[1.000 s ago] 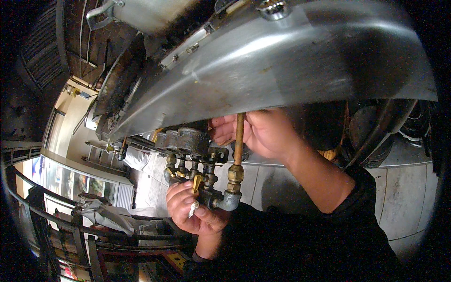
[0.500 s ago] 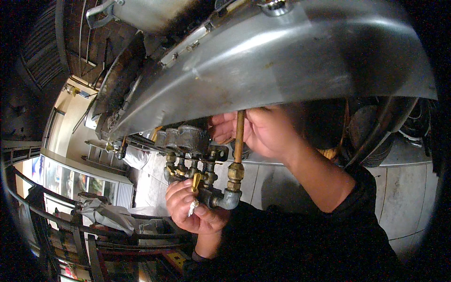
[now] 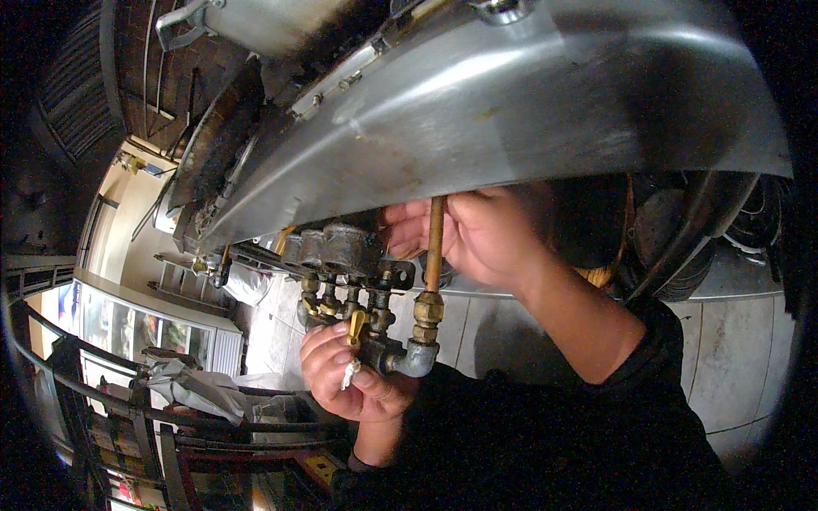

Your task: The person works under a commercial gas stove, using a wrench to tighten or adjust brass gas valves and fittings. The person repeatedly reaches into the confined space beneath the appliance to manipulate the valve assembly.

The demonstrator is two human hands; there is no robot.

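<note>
My left hand (image 3: 354, 383) is closed on the lower fittings of a valve manifold (image 3: 341, 255), beside a yellow valve lever (image 3: 358, 328) and a small white crumpled bit (image 3: 350, 373). My right hand (image 3: 477, 238) reaches under the curved stainless steel front (image 3: 511, 102), touching or very near an upright copper pipe (image 3: 434, 243); its fingers are loosely curved behind the pipe, and the thumb is mostly hidden. The pipe runs down through a brass fitting (image 3: 426, 315) into a grey elbow (image 3: 416, 359) at the manifold's end.
An aluminium pot (image 3: 247, 21) and a blackened pan (image 3: 213, 136) sit on the stove top. At the left are a display fridge (image 3: 145, 332), dark metal racks (image 3: 68, 375) and grey cloth or sheeting (image 3: 196, 392). Dark round pans (image 3: 673, 247) stand below the steel front, above tiled floor (image 3: 724, 366).
The steel front, manifold and pipe sit slightly higher in the picture. Both hands keep nearly the same position and grip.
</note>
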